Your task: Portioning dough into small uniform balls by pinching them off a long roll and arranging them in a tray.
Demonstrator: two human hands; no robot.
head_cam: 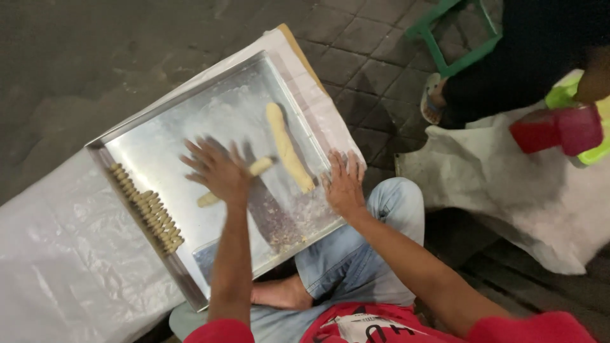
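A large metal tray (152, 143) dusted with flour lies tilted in front of me. My left hand (216, 170) lies flat, fingers spread, on a thin pale dough rope (260, 167) in the tray's middle. My right hand (344, 184) rests palm down on the tray's right rim, holding nothing. A thicker, longer dough log (287, 146) lies between the hands. Along the tray's left edge sits a row of several small ridged dough pieces (147, 208). Crumbs of dough are scattered near the tray's front corner.
White plastic sheeting (57, 254) covers the surface under and left of the tray. Another person sits at the upper right, with a foot in a sandal (433, 101), by a green stool (457, 38). A red-pink container (559, 130) stands on white cloth (508, 184).
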